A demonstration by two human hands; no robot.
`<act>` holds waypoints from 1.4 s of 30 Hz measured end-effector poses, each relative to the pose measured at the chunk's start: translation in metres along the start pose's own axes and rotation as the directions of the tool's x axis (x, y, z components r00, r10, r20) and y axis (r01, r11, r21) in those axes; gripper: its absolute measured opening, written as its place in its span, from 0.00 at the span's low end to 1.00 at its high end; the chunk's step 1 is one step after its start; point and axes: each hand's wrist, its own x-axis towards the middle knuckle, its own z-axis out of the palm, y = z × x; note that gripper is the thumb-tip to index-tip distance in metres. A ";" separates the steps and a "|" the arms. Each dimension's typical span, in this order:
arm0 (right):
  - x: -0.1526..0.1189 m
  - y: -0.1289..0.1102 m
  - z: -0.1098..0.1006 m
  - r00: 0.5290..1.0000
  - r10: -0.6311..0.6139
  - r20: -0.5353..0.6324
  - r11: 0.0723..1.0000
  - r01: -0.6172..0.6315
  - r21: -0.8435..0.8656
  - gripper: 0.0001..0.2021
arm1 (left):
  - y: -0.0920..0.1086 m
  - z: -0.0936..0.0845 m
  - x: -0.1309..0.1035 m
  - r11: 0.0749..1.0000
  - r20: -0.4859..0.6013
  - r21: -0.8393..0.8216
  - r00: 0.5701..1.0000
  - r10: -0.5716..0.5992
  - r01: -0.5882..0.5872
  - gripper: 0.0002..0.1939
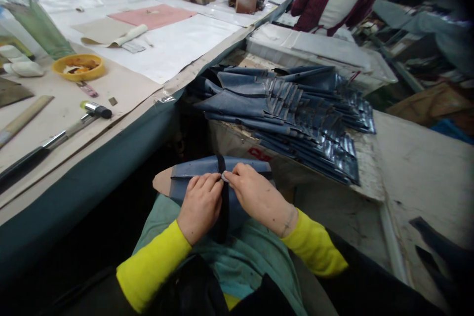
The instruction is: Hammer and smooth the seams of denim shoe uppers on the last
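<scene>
Blue piece (198,165) is lying across the lap, over green cloth (248,261), its tan tip (163,181) pointing left and a black strap (223,217) crossing its middle. Left hand (201,202) is resting on the piece, fingers bent together beside the strap; whether they are gripping, I cannot tell. Right hand (259,196) is pinching a pale bit (224,177) over the strap, the 2 hands' fingertips nearly meeting. Beyond, a blue stack (296,103) is lying right of the table (128,79), where a hammer (55,140) is lying near a yellow dish (79,78).
</scene>
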 end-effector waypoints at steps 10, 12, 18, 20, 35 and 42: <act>-0.003 0.000 0.014 0.994 0.037 -0.099 0.997 -0.031 0.067 0.16 | -0.005 -0.001 -0.002 0.999 -0.007 -0.022 0.999 0.048 -0.048 0.15; -0.008 0.005 0.017 0.992 0.027 -0.123 0.992 -0.011 0.122 0.16 | -0.005 0.000 -0.003 0.999 -0.027 -0.025 0.999 0.046 -0.047 0.15; -0.022 0.010 0.018 0.984 0.051 -0.168 0.991 -0.029 0.129 0.16 | -0.005 0.005 -0.005 0.999 -0.051 -0.024 0.998 0.041 -0.042 0.18; -0.024 0.009 0.015 0.988 0.044 -0.146 0.994 -0.029 0.101 0.16 | -0.005 0.005 -0.004 0.999 -0.049 -0.020 0.998 0.044 -0.046 0.20; -0.033 -0.013 0.024 0.992 0.090 -0.083 0.986 -0.101 -0.134 0.20 | -0.004 0.005 0.005 0.974 0.042 0.115 0.981 0.191 -0.195 0.15; -0.034 0.003 0.032 0.976 0.036 -0.215 0.996 -0.017 0.088 0.17 | -0.012 0.001 -0.013 0.988 -0.037 0.062 0.989 0.143 -0.140 0.20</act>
